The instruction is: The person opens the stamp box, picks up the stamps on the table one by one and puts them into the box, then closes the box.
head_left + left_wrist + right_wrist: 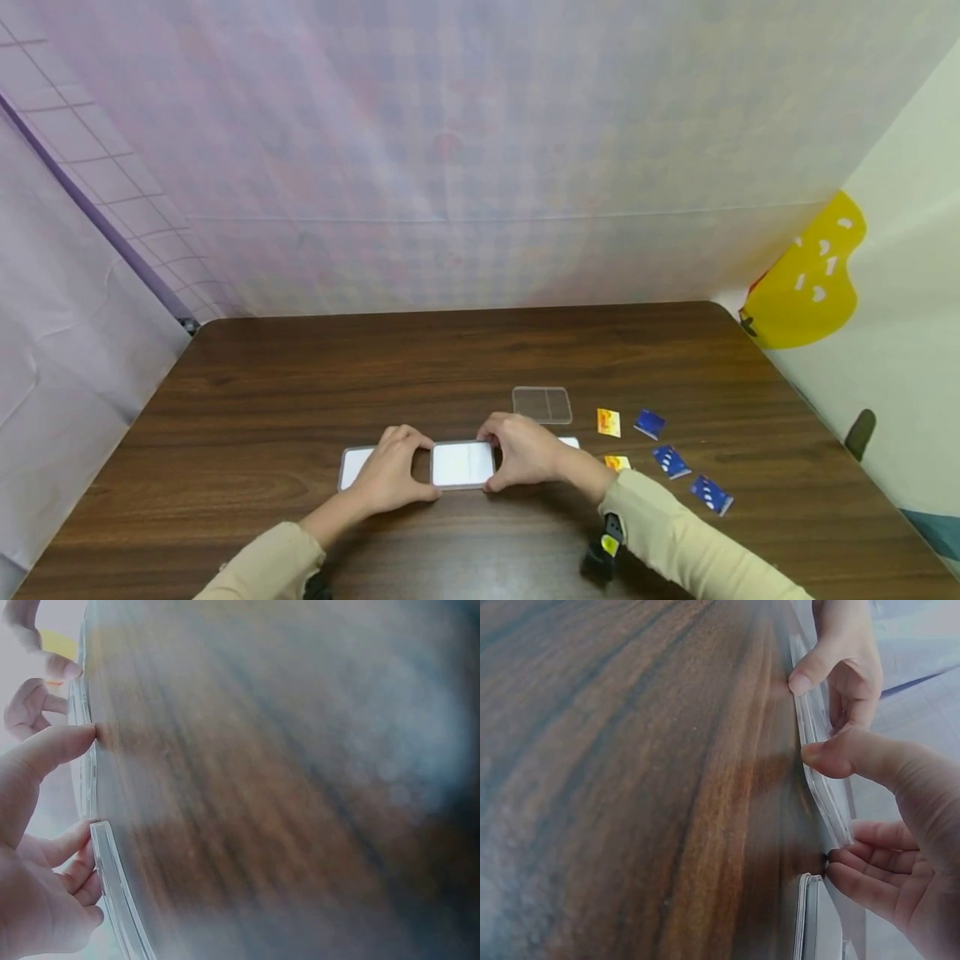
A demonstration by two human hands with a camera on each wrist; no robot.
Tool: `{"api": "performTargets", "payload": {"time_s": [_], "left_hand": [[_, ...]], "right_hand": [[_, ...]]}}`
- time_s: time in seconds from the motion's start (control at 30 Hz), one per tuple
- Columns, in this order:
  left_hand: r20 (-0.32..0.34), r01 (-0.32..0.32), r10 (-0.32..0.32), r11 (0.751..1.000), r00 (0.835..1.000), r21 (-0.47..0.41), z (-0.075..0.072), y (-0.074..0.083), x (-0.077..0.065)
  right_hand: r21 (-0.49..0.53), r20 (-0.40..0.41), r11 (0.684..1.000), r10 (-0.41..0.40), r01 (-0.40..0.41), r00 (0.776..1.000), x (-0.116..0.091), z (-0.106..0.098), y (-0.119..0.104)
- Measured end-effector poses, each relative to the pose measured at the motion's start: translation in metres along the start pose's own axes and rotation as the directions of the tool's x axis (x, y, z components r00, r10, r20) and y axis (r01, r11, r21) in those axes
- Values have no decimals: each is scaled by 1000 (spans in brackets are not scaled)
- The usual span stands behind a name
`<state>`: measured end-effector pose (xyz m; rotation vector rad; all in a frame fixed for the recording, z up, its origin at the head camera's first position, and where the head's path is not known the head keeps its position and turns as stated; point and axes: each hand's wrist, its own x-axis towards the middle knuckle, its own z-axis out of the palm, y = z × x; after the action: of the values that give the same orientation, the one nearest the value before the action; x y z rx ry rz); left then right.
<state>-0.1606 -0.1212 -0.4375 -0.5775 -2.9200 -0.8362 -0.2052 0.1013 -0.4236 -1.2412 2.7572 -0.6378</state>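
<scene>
A flat, clear-rimmed plastic case (462, 465) with a white face lies on the table between both hands. My left hand (392, 473) holds it by the left end, thumb at the near corner and fingers at the far one. The right end is held the same way by my right hand (525, 450). In the right wrist view, the thumb presses the near side of the case (814, 765). A second white case (354, 467) sits partly hidden behind the left hand. Behind the right hand shows the edge of another white piece (570, 442), its remainder covered.
A clear empty-looking lid or tray (542, 406) lies beyond the right hand. Farther right are two small yellow packets (608, 422) and three blue packets (671, 462). The brown wooden table (300, 375) meets a hanging curtain (465, 167) at its back edge.
</scene>
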Motion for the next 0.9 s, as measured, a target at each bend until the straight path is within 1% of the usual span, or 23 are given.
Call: {"api": "performTargets", "payload": {"time_s": [0.23,0.63,0.9], "left_hand": [[-1,-2,2,1000,1000,-5,-1,0,0],[6,9,-9,1000,1000,-14,-1,0,0],[9,-3,3,1000,1000,-2,-1,0,-1]], "right_hand": [[-7,10,1000,13,-13,1000,1,-3,0],[62,19,998,4,-5,1000,1,-3,3],[82,27,997,4,-6,1000,0,-4,4]]}}
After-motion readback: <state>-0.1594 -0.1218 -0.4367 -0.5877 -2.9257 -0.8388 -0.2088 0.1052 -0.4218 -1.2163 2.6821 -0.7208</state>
